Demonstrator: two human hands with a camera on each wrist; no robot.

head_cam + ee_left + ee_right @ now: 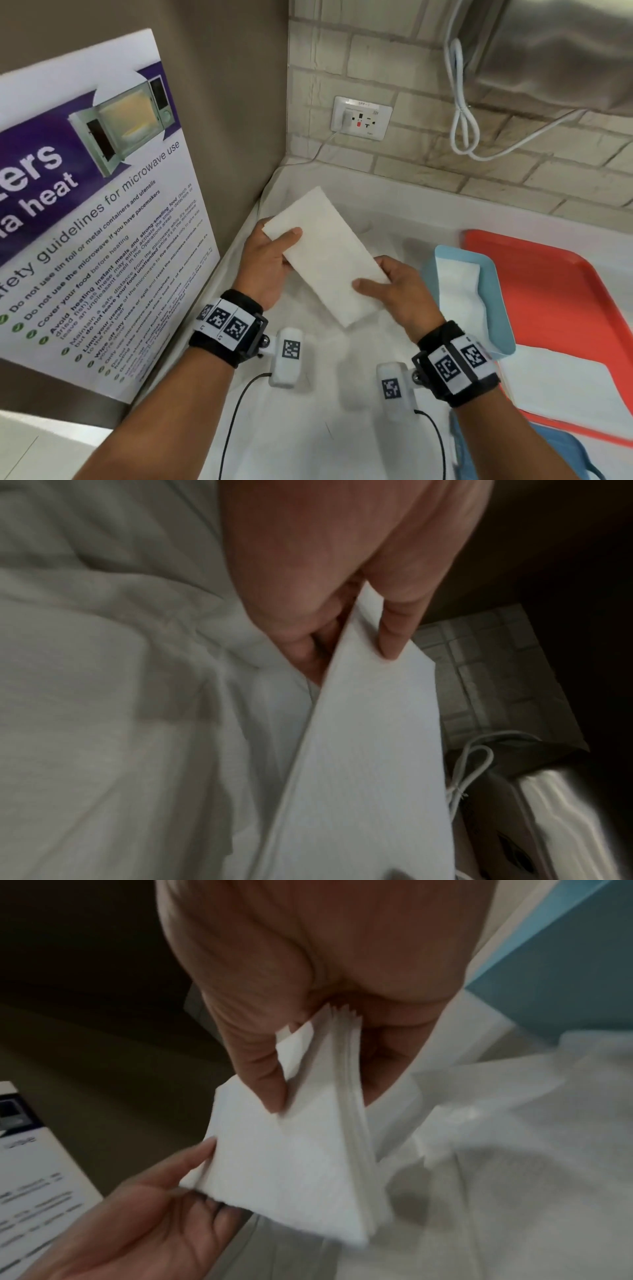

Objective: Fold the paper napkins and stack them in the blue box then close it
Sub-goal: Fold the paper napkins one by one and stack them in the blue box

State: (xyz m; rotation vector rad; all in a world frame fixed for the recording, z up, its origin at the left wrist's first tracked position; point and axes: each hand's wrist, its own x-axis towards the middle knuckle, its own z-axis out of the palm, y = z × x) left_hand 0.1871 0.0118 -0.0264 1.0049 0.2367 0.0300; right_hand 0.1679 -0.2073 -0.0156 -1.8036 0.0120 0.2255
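Closest to my head camera are my two wrists with their black bands and little white cameras. Just past them, my left hand and my right hand hold one folded paper napkin up over the white cloth on the counter.

My left thumb lies on top of the far end and the fingers curl under it, so it is pinched. My right thumb presses on the near end and the fingers go under, so that end is pinched too. The right wrist view shows many thin layers at the edge.

The napkin is a long strip. Its long side runs from far-left to near-right, from one hand to the other. The blue box sits open just to the right of my right hand, with white napkins already in it. So my right hand is the nearer one to the box. I think the strip needs one more fold, or it goes right into the box.

The blue thing at the bottom right is cut off; it may be the lid, but I cannot tell. The box sits by a red tray with more white paper on it. I cannot see how full the box is.
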